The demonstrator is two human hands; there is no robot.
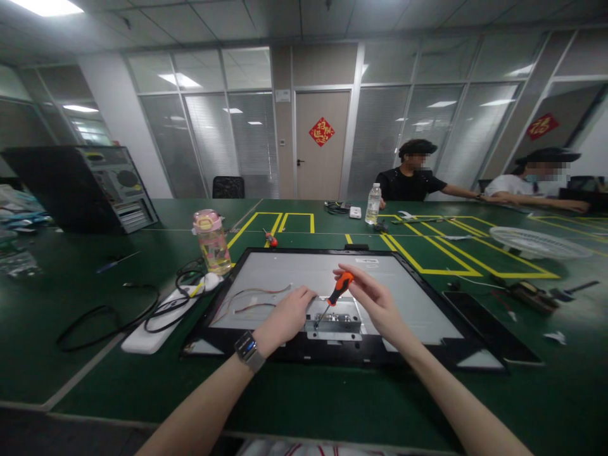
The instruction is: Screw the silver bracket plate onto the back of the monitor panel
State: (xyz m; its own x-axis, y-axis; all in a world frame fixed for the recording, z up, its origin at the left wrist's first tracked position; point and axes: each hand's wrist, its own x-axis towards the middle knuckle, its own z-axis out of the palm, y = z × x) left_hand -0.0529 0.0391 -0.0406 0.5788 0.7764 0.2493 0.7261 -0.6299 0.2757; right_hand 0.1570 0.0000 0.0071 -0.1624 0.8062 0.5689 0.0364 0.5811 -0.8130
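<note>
A monitor panel (266, 269) with a black frame lies flat on the green table, its pale grey back facing up. Near its front edge sits a silver metal bracket (351, 325) with a row of connectors. My right hand (375, 301) grips the orange and black handle of a screwdriver (342, 288). The screwdriver slants down to the left, with its tip at the bracket's left part. At the bracket's left end is my left hand (287, 313), fingers bent and pressed together against it; their tips are partly hidden. Thin wires (256, 307) lie on the panel left of this hand.
Left of the panel are a white power strip (152, 332), black cables (178, 304) and a pink-lidded bottle (213, 244). A computer case (80, 187) stands far left. A long black strip (491, 326) lies to the right. Two people (413, 174) sit across the table.
</note>
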